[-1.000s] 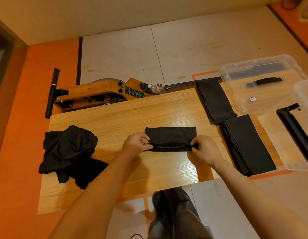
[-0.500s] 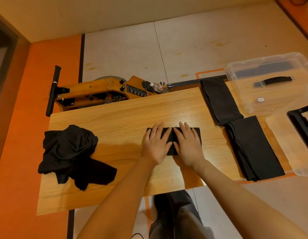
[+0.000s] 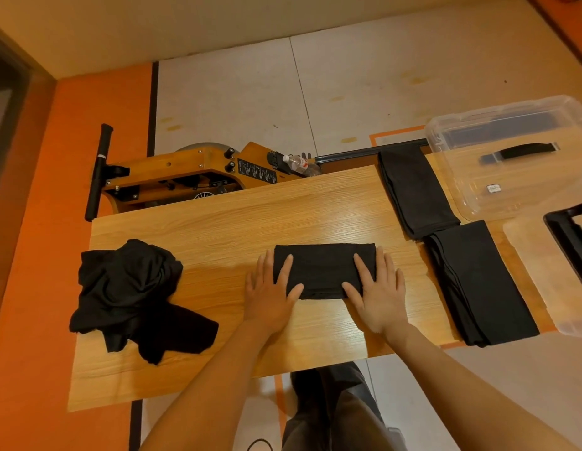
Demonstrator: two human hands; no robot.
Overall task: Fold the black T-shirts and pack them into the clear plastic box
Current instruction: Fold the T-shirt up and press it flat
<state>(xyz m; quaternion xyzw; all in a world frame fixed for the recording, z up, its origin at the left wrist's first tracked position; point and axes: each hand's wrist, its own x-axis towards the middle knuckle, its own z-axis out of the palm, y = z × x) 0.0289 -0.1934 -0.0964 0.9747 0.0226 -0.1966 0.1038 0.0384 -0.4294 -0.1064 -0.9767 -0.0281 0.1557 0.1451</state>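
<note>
My legs (image 3: 332, 415) stand at the near edge of the wooden bench (image 3: 218, 222), above a pale floor with orange lines. Both my hands lie flat, fingers straight and spread: my left hand (image 3: 270, 294) presses the left end of the folded black T-shirt (image 3: 322, 271) and my right hand (image 3: 377, 294) presses its right end, in the middle of the bench. To the left a crumpled heap of black T-shirts (image 3: 130, 297) rests on the wood. To the right lie two folded stacks, the nearer stack (image 3: 481, 284) reaching the near edge and the farther stack (image 3: 413, 190) just beyond it. Further right sit a clear lid with a black handle (image 3: 569, 242) and, beyond it, the clear plastic box (image 3: 511, 125). Behind the bench stands a wooden machine (image 3: 192, 174) with a black bar, a plastic bottle (image 3: 299, 164) beside it, on grey floor panels bordered by orange, then a cream wall.
</note>
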